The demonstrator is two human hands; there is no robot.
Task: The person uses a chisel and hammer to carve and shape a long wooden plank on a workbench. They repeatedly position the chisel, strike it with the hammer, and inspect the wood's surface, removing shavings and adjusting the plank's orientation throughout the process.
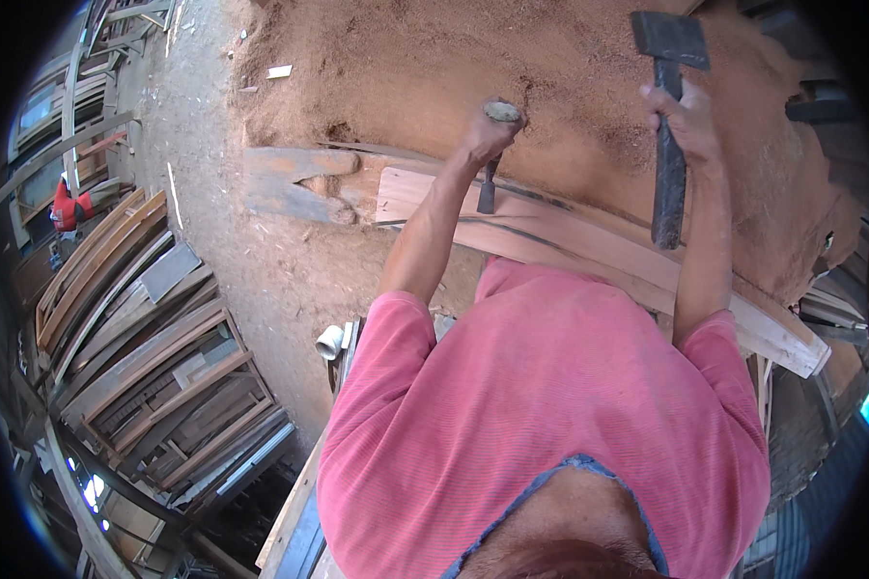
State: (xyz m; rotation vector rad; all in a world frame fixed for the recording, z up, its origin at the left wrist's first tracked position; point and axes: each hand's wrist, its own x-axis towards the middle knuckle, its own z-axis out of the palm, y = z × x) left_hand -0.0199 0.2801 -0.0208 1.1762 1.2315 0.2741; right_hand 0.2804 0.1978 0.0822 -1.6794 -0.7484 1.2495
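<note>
My left hand (490,137) is closed round the handle of a chisel (488,197), whose pale round butt shows above the fist. The chisel stands roughly upright, its blade end down at a long reddish wooden board (560,224); whether the edge touches the wood I cannot tell. Up on the right, my right hand (687,121) grips a dark mallet (668,179) by its thick handle, close below the blocky head. The mallet is held above the board, apart from the chisel. A dark line runs lengthwise along the board.
A weathered notched plank (294,185) lies by the board's left end. Reddish sawdust (406,58) is heaped on the far side. Stacked timber and frames (164,386) stand at the left, near a red object (68,207). A white cylinder (329,342) sits beside my left upper arm.
</note>
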